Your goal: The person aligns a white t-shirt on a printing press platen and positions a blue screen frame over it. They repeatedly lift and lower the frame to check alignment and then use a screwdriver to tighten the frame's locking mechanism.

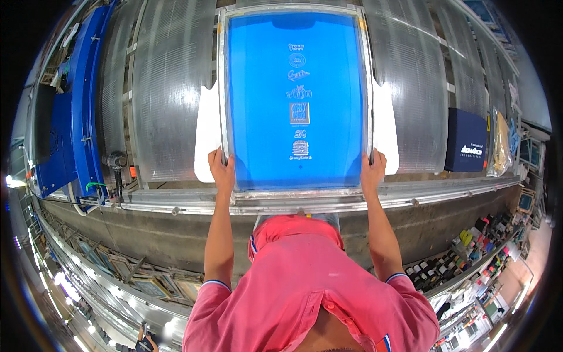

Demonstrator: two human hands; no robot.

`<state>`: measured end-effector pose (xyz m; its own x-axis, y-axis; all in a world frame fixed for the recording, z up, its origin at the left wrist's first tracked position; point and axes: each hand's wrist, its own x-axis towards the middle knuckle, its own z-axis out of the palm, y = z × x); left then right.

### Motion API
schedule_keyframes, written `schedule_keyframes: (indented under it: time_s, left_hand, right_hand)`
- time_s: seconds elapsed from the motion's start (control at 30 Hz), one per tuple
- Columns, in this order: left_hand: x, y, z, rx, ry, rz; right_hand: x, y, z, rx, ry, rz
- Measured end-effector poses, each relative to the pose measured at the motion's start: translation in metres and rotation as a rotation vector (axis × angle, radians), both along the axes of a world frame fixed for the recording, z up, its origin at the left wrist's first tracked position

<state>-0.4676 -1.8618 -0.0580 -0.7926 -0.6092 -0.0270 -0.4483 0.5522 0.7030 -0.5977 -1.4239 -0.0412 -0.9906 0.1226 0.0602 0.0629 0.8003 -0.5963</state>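
Blue framed screen [272, 102], ridged table [407, 100], grey floor [164, 229]

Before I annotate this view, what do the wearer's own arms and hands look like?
Left hand and right hand: ungloved, five-fingered. Forearms: bare up to the sleeves. Sleeves: short, pinkish red, hems trimmed in white and blue, part of a buttoned shirt. Rings: too small to tell.

- Printing screen [334, 111] over the cloth [386, 132], which juts out left and right.
- Left hand [221, 170] on the screen's left edge; right hand [374, 170] on its right edge.
- Box [466, 141] farther right on the table [173, 94], plastic bag [500, 146] just right of it.
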Motion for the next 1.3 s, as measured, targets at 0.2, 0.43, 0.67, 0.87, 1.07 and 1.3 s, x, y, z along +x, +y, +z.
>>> schedule_keyframes:
  time_s: [0.2,0.43,0.67,0.87,1.07,1.3]
  left_hand:
    - [-0.001,0.001,0.003,0.041,0.003,-0.025]
    - [-0.005,0.001,0.014,0.015,-0.050,-0.049]
    - [-0.013,0.005,0.024,0.006,-0.093,-0.041]
    - [-0.010,0.007,0.022,-0.042,-0.103,-0.030]
    - [-0.019,0.016,0.022,-0.146,-0.208,-0.009]
    - [-0.013,0.016,0.014,-0.211,-0.210,-0.040]
  right_hand:
    - [0.001,0.003,-0.001,-0.017,-0.037,-0.028]
    - [-0.002,-0.001,0.007,0.018,-0.065,-0.021]
    - [-0.003,0.001,0.006,0.047,-0.102,0.005]
    - [0.006,0.002,0.010,0.044,-0.202,-0.026]
    - [-0.001,-0.004,0.008,0.143,-0.255,0.025]
    - [-0.002,-0.004,0.004,0.258,-0.288,0.050]
